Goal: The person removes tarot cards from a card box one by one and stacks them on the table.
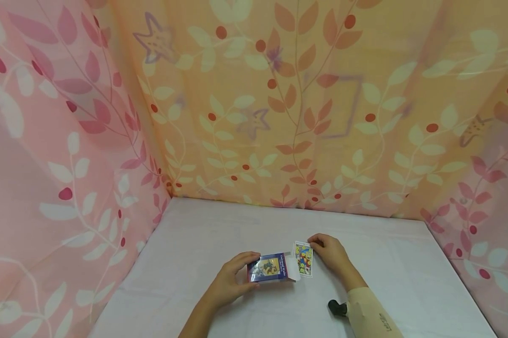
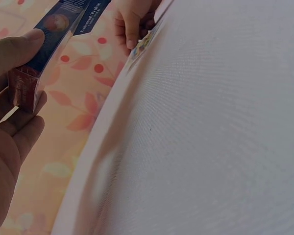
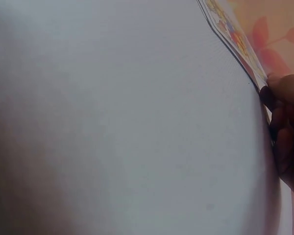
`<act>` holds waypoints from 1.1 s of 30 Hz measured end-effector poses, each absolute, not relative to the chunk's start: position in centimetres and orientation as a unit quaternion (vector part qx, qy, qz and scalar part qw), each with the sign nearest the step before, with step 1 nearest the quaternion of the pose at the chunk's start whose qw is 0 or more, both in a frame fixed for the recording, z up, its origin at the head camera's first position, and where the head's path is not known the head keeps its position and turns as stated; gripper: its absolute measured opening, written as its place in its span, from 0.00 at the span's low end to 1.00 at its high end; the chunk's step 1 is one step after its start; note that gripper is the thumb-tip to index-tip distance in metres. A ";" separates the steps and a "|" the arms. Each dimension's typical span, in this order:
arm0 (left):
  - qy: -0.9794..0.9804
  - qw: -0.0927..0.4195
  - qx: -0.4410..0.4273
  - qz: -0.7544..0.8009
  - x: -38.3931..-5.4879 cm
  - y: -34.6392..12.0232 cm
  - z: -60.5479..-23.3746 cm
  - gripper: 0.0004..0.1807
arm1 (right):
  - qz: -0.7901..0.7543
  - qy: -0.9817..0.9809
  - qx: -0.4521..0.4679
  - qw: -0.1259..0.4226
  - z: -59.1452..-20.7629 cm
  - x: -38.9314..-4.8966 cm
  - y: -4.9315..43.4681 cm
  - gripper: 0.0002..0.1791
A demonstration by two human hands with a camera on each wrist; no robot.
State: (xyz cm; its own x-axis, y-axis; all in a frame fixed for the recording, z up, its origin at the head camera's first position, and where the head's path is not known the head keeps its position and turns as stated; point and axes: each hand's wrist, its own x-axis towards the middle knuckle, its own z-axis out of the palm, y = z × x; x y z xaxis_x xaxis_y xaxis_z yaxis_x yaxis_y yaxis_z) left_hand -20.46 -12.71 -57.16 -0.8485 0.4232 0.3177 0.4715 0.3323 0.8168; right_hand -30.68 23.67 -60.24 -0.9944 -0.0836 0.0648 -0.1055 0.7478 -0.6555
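Note:
My left hand grips a blue tarot card box by its left end, thumb on one side and fingers on the other. The box's white end flap stands open toward the right. Just past that flap is a colourful tarot card with a white border; the right wrist view shows more than one card edge there. My right hand pinches its upper right edge between thumb and fingers. In the left wrist view the box's red end lies between the thumb and fingers.
A white cloth covers the table. Floral curtains enclose it at the back and on both sides. By the beige right sleeve is a small black object, its kind unclear.

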 end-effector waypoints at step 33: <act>-0.819 0.043 -0.274 -0.502 -20.5 -12.9 -57.4 0.41 | 0.365 -0.927 0.083 0.022 -56.7 -29.1 23.1 0.08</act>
State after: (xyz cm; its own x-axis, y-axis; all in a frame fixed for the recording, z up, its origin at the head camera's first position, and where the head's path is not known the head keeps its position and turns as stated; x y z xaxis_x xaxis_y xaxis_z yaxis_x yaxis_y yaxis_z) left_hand -20.51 -12.85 -57.36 -0.8461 0.4064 0.3449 0.4919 0.3460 0.7990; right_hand -29.12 23.11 -56.67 -0.9853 -0.1374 0.1016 -0.1698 0.7202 -0.6726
